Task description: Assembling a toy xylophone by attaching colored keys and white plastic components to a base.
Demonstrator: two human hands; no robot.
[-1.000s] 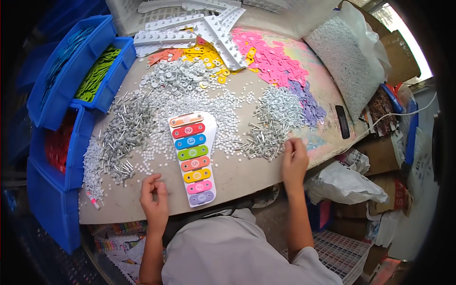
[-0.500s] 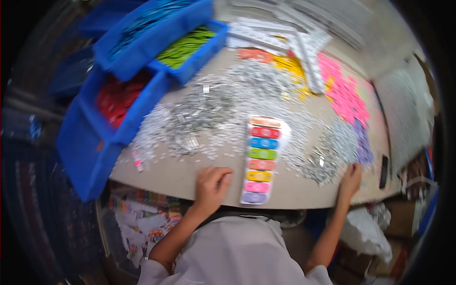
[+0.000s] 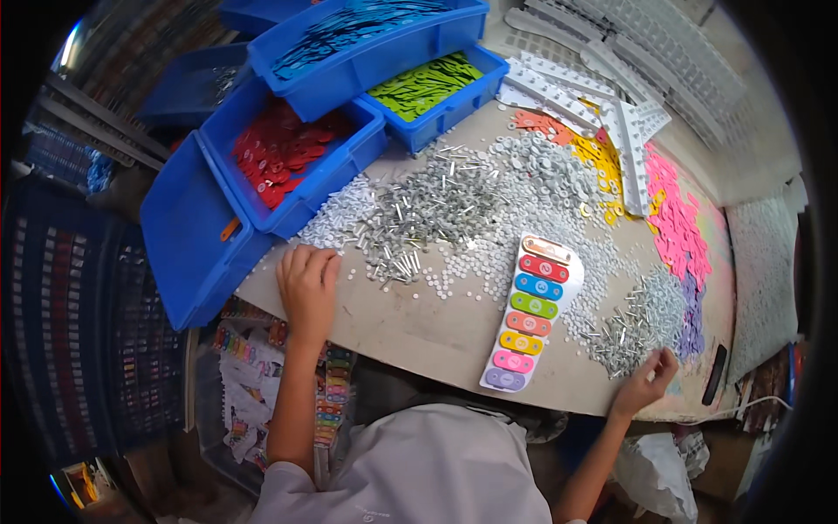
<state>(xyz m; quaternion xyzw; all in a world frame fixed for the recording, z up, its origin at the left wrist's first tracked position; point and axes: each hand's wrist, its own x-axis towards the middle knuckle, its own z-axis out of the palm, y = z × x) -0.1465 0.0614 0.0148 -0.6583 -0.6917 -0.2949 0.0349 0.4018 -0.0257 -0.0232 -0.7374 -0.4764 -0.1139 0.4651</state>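
Note:
My left hand [image 3: 307,284] rests at the table's left front, beside small white discs [image 3: 340,210] and the blue bin of red pieces [image 3: 284,153]. Its fingers curl downward; whatever they hold is hidden. At the front right my right hand [image 3: 646,384] is closed, fingertips together, beside a pile of small metal screw-like pieces [image 3: 621,336]. I cannot make out anything in it. Between the hands lies a white xylophone-shaped toy [image 3: 569,288] with a column of coloured bars, touched by neither hand. Metal pins [image 3: 428,210] are heaped left of it.
Blue bins with blue strips [image 3: 349,35] and green strips [image 3: 423,86] stand at the back left. White studded plastic strips [image 3: 628,157] lie at the back, over yellow pieces [image 3: 598,162]. Pink pieces [image 3: 676,223], purple pieces [image 3: 691,323] and a black bar [image 3: 715,375] are rightward.
My left hand has moved left to the spot where a small pink-and-white piece lay, which is now out of sight. My right hand stays beside the screw-like pieces. The view has shifted.

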